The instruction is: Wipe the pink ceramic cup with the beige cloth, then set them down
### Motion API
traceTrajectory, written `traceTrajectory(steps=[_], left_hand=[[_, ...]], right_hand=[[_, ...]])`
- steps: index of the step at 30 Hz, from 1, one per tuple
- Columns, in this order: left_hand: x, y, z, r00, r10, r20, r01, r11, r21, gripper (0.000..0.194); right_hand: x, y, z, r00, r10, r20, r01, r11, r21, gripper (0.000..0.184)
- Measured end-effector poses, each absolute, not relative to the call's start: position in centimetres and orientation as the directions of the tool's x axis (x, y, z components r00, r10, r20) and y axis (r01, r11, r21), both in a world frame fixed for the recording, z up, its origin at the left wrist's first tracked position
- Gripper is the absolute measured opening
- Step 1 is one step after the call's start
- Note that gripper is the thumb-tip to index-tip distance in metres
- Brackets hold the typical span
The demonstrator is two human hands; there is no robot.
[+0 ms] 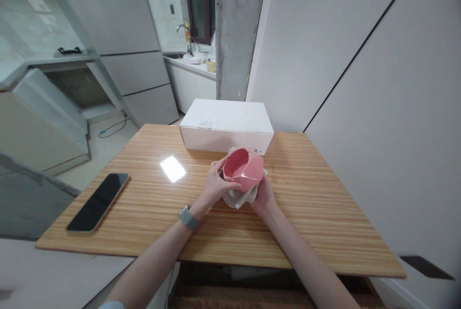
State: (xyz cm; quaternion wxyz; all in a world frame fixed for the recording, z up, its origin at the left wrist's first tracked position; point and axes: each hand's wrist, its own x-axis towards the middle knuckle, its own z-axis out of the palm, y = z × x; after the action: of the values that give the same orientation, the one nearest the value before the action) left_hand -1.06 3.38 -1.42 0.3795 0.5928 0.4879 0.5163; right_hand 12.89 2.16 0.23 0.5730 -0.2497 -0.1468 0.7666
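A glossy pink bowl (253, 170) with angular sides is tilted on its side above the table, its opening turned to the left. My left hand (217, 181) grips its rim, thumb along the near edge and fingers at the far side. Underneath and behind the bowl bunches a whitish cloth (237, 199). With my right hand (264, 194) I hold this cloth against the bowl's underside from the right; most of those fingers are hidden behind cloth and bowl. A grey-banded watch (189, 218) is on my left wrist.
Just beyond my hands a long white box (226, 124) stands on the wood-grain table (317, 213). A black-screened phone (99, 202) lies near the left edge. White panels rise on the right; a sink with a faucet (189, 40) is in the background.
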Motion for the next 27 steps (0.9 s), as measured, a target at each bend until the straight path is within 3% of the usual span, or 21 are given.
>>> traceTrajectory(steps=[7,15,18,20,24,27], left_hand=[[-1.4,3.2,-0.2,-0.036,0.878,0.477,0.369,-0.432,0.823,0.097],[-1.7,3.0,0.0,-0.06,0.884,0.463,0.331,-0.421,0.845,0.095],[-1.8,3.1,-0.3,-0.064,0.891,0.449,0.343,-0.403,0.848,0.094],[-1.8,3.2,-0.4,-0.062,0.892,0.447,0.365,-0.397,0.842,0.094],[-1.7,3.3,-0.8,-0.078,0.891,0.447,0.373,-0.39,0.842,0.09],[-1.6,3.4,-1.1,-0.092,0.89,0.446,0.363,-0.388,0.848,0.086]], right_hand=[[13.4,1.6,0.3,-0.347,0.9,-0.265,-0.784,-0.433,-0.445,0.033],[17.1,-1.5,-0.5,-0.259,0.883,-0.392,-0.78,-0.431,-0.454,0.033],[20.2,-3.6,-1.4,-0.119,0.879,-0.462,-0.78,-0.371,-0.504,0.03],[23.2,-4.8,-2.0,0.067,0.878,-0.473,-0.775,-0.253,-0.579,0.03],[30.3,-6.7,-2.1,0.313,0.873,-0.374,-0.649,-0.091,-0.756,0.048],[35.0,-7.3,-1.1,0.556,0.795,-0.242,-0.423,0.021,-0.906,0.043]])
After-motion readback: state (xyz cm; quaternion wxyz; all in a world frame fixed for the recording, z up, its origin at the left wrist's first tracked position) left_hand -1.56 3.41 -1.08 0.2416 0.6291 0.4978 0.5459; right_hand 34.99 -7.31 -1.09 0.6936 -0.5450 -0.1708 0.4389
